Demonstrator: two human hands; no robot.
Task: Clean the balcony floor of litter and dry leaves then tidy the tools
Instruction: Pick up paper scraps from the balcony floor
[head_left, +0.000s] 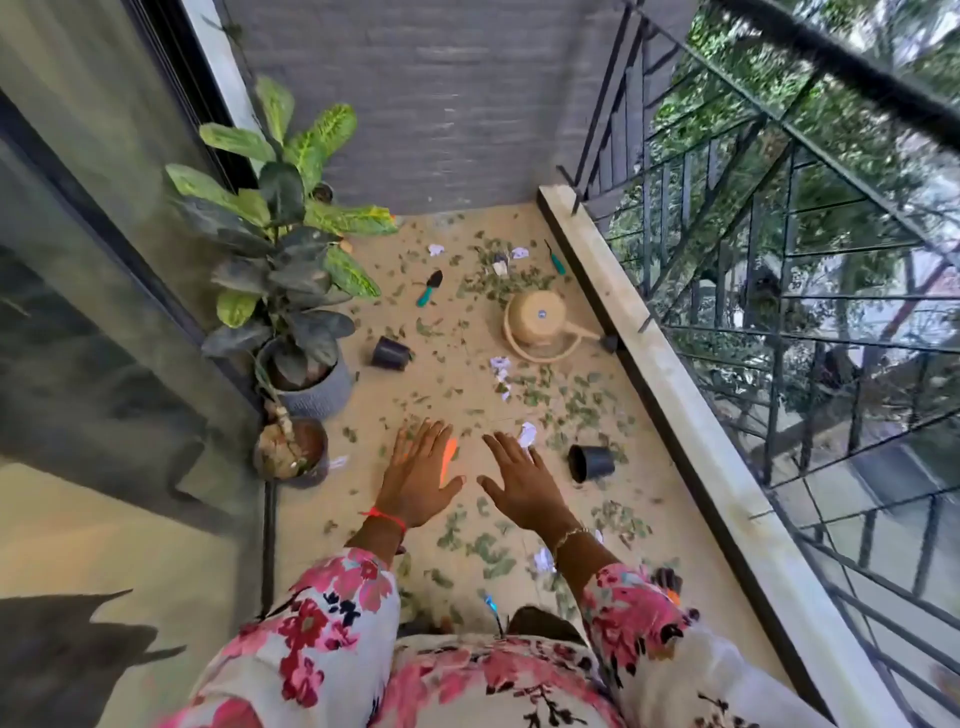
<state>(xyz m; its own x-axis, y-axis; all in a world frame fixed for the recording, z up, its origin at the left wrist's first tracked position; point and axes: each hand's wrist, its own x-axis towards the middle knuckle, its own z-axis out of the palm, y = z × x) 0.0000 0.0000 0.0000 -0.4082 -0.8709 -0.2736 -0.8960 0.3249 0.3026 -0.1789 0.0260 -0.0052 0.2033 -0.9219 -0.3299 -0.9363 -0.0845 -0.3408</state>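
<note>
Head view: both hands, left (418, 470) and right (522, 480), hover spread and empty over leaves (511, 283) and paper (527, 434) on the floor (457, 364), cleanup apparently unstarted, gathering likely next.

Dry leaves (519, 283) scattered across floor (457, 374)

Potted plants (283, 197) stand beside the glass door (78, 234).

Beige floor (467, 400), beige watering can (537, 319), teal-handled trowel (430, 287), black pots (592, 462), pink floral sleeves (332, 618)
</note>
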